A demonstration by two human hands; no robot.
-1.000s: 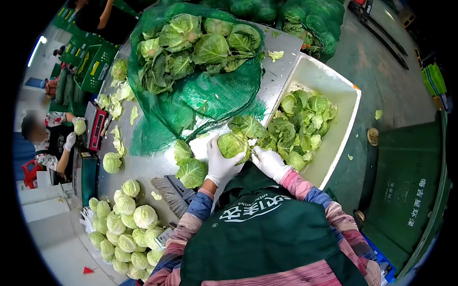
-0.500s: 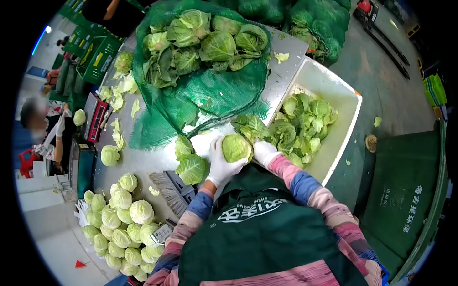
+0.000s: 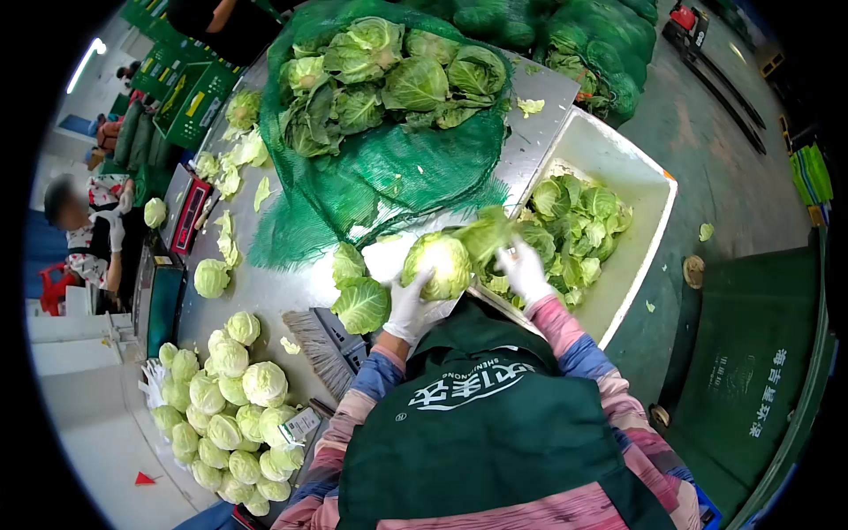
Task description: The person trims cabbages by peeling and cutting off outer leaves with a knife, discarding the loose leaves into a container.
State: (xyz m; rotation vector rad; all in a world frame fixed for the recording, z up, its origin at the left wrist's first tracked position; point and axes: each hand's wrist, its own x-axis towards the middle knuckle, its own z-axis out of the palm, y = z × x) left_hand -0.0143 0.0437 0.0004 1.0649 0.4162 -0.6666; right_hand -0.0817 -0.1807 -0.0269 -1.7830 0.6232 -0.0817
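Observation:
My white-gloved left hand (image 3: 409, 309) is wrapped round the underside of a pale green cabbage (image 3: 440, 267) at the table's near edge. To its right, my gloved right hand (image 3: 524, 274) is closed on a darker outer cabbage leaf (image 3: 486, 235), which is smeared by motion and lies between the cabbage and the white foam box (image 3: 652, 221). Trimmed leaves (image 3: 579, 221) fill much of that box. Two loose leaves (image 3: 361, 305) rest on the metal table left of my left hand.
A green mesh bag (image 3: 389, 181) with several untrimmed cabbages lies across the table. Pale trimmed cabbages (image 3: 225, 389) are piled at left, near a brush (image 3: 316, 349) and a red-framed scale (image 3: 190, 216). A co-worker (image 3: 93, 230) stands far left. A green bin (image 3: 742, 353) is at right.
My right hand has moved right, away from the cabbage, with the outer leaf pulled off to the side. More of the cabbage's pale surface shows in my left hand.

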